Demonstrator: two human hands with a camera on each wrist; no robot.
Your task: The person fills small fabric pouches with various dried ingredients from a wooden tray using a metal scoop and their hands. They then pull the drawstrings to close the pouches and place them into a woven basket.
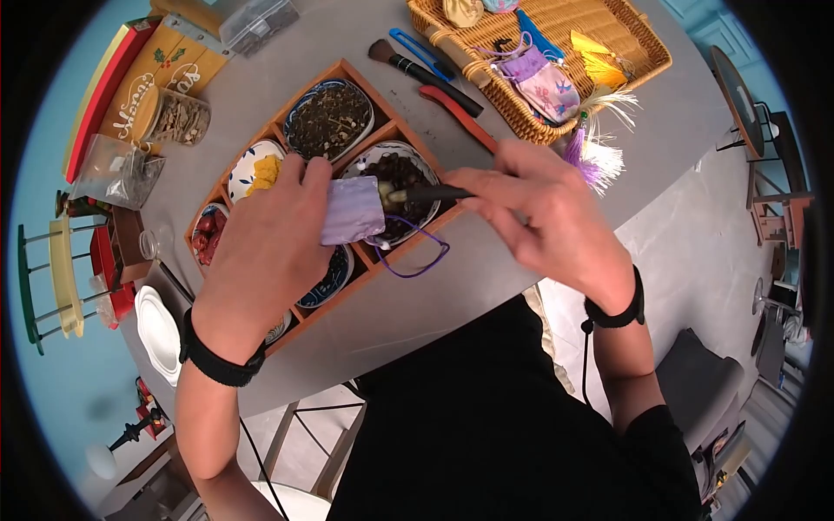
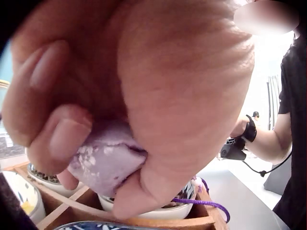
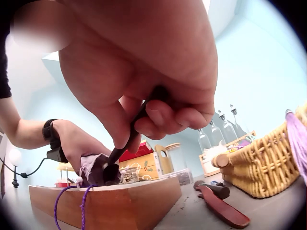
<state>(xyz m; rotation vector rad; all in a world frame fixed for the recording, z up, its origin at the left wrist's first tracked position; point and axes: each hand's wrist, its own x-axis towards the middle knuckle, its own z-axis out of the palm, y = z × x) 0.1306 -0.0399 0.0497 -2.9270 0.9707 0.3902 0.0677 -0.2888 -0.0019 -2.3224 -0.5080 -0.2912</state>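
Observation:
In the head view the left hand (image 1: pixel 269 247) holds a pale purple pouch (image 1: pixel 352 210) over the wooden divided box (image 1: pixel 382 130), its purple cord looping down past the box edge. Thumb and fingers pinch the pouch (image 2: pixel 108 163) in the left wrist view. The right hand (image 1: pixel 552 217) grips a dark-handled tool (image 1: pixel 430 194), whose tip is at the pouch's mouth, above a bowl of dark pieces (image 1: pixel 395 169). From the right wrist view, the tool (image 3: pixel 139 117) slants down to the opening of the pouch (image 3: pixel 91 167); whether its tip holds anything is unclear.
Other bowls in the box hold dried bits (image 1: pixel 328 117), yellow pieces (image 1: pixel 265 174) and red pieces (image 1: pixel 207 234). Behind lie a brush (image 1: pixel 426 78), a blue tool (image 1: pixel 417 49) and a red-handled tool (image 1: pixel 460 115). A wicker basket (image 1: pixel 521 108) with pouches and tassels stands at the back right.

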